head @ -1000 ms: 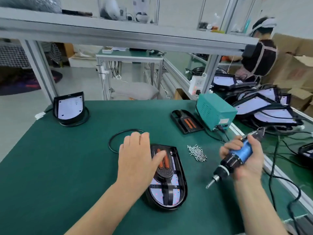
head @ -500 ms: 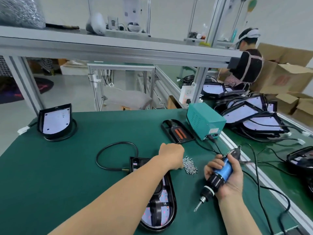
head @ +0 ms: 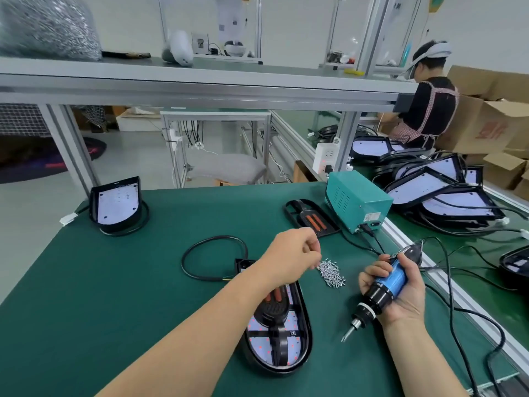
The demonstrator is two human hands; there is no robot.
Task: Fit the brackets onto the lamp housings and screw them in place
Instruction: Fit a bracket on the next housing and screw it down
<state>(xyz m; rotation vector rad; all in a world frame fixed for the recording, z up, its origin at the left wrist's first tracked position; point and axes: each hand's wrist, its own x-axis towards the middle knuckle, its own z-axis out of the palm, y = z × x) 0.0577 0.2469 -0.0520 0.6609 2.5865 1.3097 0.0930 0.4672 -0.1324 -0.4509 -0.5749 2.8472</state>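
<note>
A black lamp housing lies on the green mat near me, with a black bracket carrying two orange strips laid over its white LED board. My left arm crosses above it. My left hand hovers at the left edge of a small pile of silver screws, fingers pinched together; I cannot tell whether a screw is between them. My right hand grips a blue and black electric screwdriver, its bit pointing down and left above the mat.
A second bracket lies further back beside a teal power box. Another housing stands at the far left corner. A black cable loop trails from the near housing. Stacked housings and a person sit at right.
My left hand left the bracket on the housing and reached right to the screw pile. My right hand with the screwdriver dropped lower and nearer. The camera view tilted up.
</note>
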